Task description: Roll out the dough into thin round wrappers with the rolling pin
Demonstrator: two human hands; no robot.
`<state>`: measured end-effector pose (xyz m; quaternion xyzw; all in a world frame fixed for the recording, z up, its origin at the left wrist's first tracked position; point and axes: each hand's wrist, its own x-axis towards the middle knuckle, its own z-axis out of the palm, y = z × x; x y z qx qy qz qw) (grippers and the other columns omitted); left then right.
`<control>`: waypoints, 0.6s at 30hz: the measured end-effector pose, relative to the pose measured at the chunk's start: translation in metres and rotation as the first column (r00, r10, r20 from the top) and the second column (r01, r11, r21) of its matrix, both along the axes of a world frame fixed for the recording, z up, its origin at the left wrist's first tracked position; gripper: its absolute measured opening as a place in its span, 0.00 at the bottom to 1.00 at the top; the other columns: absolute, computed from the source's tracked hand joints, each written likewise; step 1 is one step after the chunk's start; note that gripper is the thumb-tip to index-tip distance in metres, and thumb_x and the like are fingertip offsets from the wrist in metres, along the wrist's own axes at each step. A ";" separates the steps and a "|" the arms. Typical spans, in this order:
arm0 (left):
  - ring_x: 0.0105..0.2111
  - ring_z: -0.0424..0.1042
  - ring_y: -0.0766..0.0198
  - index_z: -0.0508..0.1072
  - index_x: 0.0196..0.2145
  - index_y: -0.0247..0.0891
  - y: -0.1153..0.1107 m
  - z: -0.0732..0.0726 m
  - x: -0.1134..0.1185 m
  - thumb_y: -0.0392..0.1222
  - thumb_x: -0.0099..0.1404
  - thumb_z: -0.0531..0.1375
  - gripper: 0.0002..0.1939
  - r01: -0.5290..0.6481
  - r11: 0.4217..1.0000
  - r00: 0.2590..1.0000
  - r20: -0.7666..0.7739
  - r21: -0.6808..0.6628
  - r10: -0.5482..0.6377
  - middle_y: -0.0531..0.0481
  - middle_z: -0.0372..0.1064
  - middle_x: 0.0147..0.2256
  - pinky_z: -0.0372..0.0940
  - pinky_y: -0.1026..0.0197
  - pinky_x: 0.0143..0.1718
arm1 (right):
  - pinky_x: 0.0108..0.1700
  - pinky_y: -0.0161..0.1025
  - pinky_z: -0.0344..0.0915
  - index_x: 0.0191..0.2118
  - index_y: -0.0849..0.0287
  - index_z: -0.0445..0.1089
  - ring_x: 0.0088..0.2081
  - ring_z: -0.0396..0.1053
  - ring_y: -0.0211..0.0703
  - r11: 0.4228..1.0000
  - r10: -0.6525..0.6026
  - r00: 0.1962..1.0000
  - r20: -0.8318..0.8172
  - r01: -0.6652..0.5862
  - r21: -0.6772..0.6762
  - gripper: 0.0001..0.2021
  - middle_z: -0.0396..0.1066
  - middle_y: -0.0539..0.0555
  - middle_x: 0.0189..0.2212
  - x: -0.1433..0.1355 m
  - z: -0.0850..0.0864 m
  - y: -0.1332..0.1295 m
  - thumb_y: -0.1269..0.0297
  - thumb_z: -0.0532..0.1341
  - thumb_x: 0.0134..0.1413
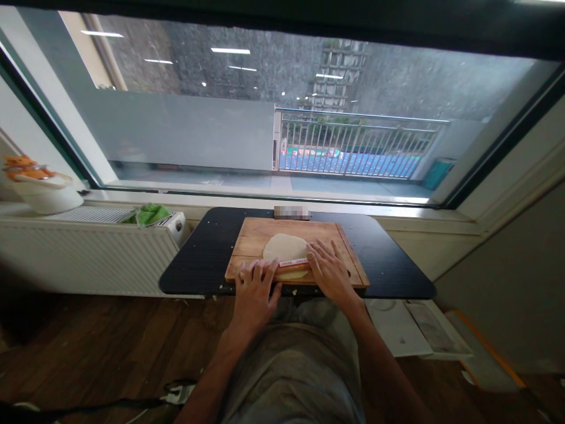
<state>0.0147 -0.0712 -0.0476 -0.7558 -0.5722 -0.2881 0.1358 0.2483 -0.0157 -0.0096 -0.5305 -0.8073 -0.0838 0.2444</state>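
Observation:
A flattened round of pale dough (285, 246) lies on a wooden cutting board (251, 231). Across its near part runs a wooden rolling pin (292, 268) with a red and white label at its middle. My left hand (256, 288) is closed over the pin's left end, fingers bent. On the other end my right hand (329, 271) presses down, its fingers reaching forward past the pin over the dough's right edge and the board. Both ends of the pin are hidden under my hands.
The board rests on a small black table (392, 265) by a window. A blurred-out small object (292, 212) sits at the table's far edge. Left of it, a green cloth (152, 215) lies on a white radiator (110, 253), with a white container (55, 194) further left.

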 end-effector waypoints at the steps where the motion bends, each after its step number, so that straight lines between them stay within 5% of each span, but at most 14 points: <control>1: 0.63 0.67 0.41 0.69 0.71 0.45 0.000 -0.001 0.000 0.46 0.76 0.61 0.29 -0.005 1.000 1.000 -0.004 0.002 0.005 0.37 0.71 0.61 0.57 0.34 0.69 | 0.79 0.61 0.46 0.66 0.57 0.75 0.72 0.65 0.53 1.000 0.010 1.000 0.025 -0.009 -0.014 0.29 0.77 0.59 0.63 -0.001 0.003 0.006 0.58 0.40 0.82; 8: 0.62 0.67 0.41 0.66 0.74 0.42 -0.005 -0.004 0.001 0.47 0.77 0.59 0.31 0.002 1.000 1.000 -0.010 0.022 -0.002 0.37 0.70 0.62 0.56 0.33 0.69 | 0.77 0.63 0.49 0.64 0.59 0.77 0.71 0.67 0.57 0.999 -0.043 0.997 0.069 0.044 -0.016 0.28 0.76 0.62 0.64 -0.013 0.008 0.023 0.58 0.42 0.82; 13: 0.64 0.65 0.41 0.68 0.72 0.46 -0.003 -0.004 -0.001 0.47 0.76 0.60 0.29 0.016 1.000 1.000 0.002 0.015 -0.016 0.38 0.70 0.63 0.57 0.34 0.69 | 0.78 0.63 0.46 0.70 0.71 0.70 0.74 0.62 0.60 0.993 -0.110 0.994 -0.012 0.111 0.027 0.33 0.70 0.69 0.69 -0.016 -0.004 -0.005 0.53 0.39 0.82; 18: 0.65 0.64 0.41 0.70 0.70 0.48 0.000 -0.002 0.000 0.47 0.76 0.61 0.27 0.015 1.000 1.000 0.014 -0.006 -0.015 0.38 0.70 0.63 0.60 0.35 0.65 | 0.78 0.58 0.48 0.71 0.63 0.69 0.73 0.63 0.52 0.994 -0.094 0.991 -0.095 0.099 0.041 0.31 0.72 0.63 0.68 -0.007 -0.016 -0.040 0.54 0.40 0.82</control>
